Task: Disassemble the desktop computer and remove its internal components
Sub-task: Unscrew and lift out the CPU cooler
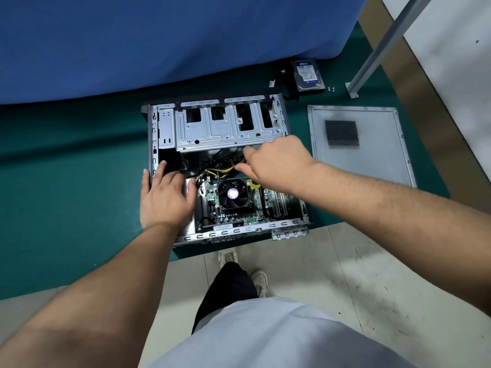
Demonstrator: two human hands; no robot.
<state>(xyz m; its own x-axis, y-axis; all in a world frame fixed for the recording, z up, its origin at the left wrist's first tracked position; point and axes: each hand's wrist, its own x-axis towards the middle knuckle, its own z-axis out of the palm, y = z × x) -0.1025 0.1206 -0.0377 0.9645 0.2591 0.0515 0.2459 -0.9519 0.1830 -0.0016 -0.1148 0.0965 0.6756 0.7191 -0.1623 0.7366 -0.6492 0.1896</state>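
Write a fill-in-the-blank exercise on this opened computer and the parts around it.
1. The removed hard drive lies on the green mat, ____ the case.
2. The left hand rests flat on the case's ____ edge.
3. The fan sits on the ____.

Missing: outside; left; motherboard

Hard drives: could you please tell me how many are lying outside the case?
1: the hard drive lies on the green mat behind the case, by the blue cloth. Others may sit hidden inside.
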